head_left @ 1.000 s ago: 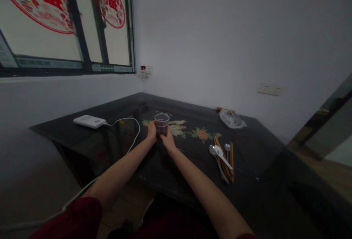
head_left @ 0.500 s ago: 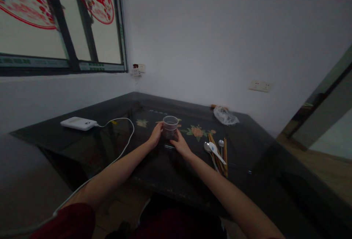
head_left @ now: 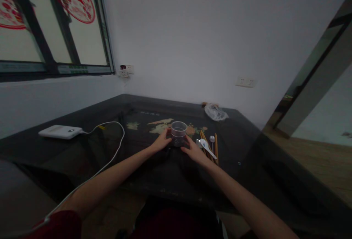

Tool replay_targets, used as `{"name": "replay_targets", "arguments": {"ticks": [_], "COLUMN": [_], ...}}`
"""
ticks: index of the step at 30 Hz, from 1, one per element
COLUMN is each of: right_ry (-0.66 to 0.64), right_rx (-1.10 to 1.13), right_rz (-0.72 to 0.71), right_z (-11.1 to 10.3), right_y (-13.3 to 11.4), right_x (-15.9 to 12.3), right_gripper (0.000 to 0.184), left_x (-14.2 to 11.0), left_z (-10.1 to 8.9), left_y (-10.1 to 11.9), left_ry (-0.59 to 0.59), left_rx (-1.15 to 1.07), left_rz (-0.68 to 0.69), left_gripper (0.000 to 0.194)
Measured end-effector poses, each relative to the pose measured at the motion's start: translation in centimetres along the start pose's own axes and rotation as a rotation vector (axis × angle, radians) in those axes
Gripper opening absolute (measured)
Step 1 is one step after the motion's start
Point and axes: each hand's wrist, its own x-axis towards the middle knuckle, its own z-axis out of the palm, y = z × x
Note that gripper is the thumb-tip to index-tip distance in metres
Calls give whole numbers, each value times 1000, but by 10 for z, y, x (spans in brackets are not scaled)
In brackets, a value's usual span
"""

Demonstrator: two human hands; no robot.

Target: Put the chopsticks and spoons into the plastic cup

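A see-through, cup-shaped utensil holder (head_left: pixel 178 129) with a dotted lower part is upright over the dark table, in front of the painted flowers. My left hand (head_left: pixel 162 141) is closed against its left side, fingertips at the wall. From the right, my right hand (head_left: pixel 193 151) grips it, its thumb low and its fingers along the side. Just right of that hand lie wooden chopsticks (head_left: pixel 216 147), a white spoon (head_left: pixel 206 147) with a blue mark, and metal spoons (head_left: pixel 212 139). Whether the holder's base touches the table I cannot tell.
A white power bank (head_left: pixel 61 131) lies at the left, its white cable (head_left: pixel 118 151) running over the table to my left arm. A crumpled plastic bag (head_left: pixel 215 112) lies near the wall at the back. The black table (head_left: pixel 165 174) has a front edge close to my body.
Both hands have moved the holder to the right, closer to the chopsticks and spoons. The camera view has turned to the right.
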Motion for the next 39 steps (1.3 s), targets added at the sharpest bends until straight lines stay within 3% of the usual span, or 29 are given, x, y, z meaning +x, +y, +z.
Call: {"name": "replay_targets", "arguments": {"ticks": [7, 13, 24, 28, 33, 39], "right_ry": [45, 77, 177, 209, 226, 232], "right_rx": [75, 40, -120, -194, -135, -184], "right_rz": [54, 40, 102, 76, 110, 124], "right_z": [-50, -64, -71, -74, -75, -74], "right_y": [7, 2, -3, 2, 7, -4], "right_x": [-18, -22, -22, -21, -18, -22], "right_gripper": [63, 54, 38, 34, 33, 35], "left_x": [12, 18, 13, 14, 13, 15], "left_z": [62, 86, 71, 70, 70, 68], "left_y": [11, 15, 5, 8, 12, 9], "left_ry": [112, 205, 73, 60, 47, 51], "left_rx": [-35, -61, -12, 19, 38, 58], "left_rz": [-103, -176, -117, -105, -98, -100], "left_gripper": [38, 37, 35, 36, 32, 30]}}
